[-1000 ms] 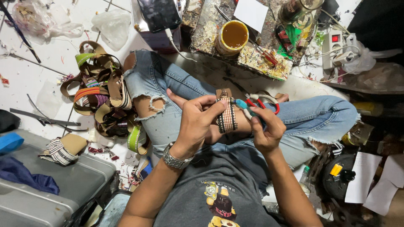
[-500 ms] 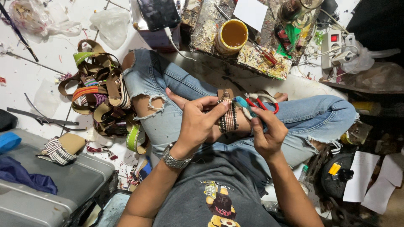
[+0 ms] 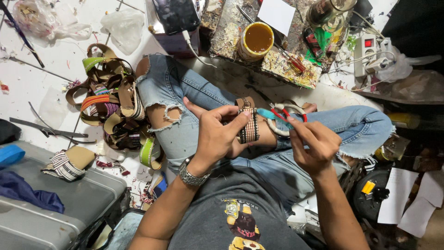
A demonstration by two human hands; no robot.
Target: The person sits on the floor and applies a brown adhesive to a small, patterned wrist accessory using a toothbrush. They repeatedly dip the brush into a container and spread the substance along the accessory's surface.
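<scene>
Left hand point(image 3: 217, 134) pinches the striped woven strap point(image 3: 249, 127) upright over the lap; right hand point(image 3: 311, 144) grips a blue-handled tool point(image 3: 273, 115) at its edge. Trimming step, seemingly; next wants steady aim.

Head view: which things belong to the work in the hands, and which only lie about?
In use:
left hand holding striped strap
right hand holding blue tool

Lying about:
strap pile
glue can
phone
grey case
power strip
</scene>
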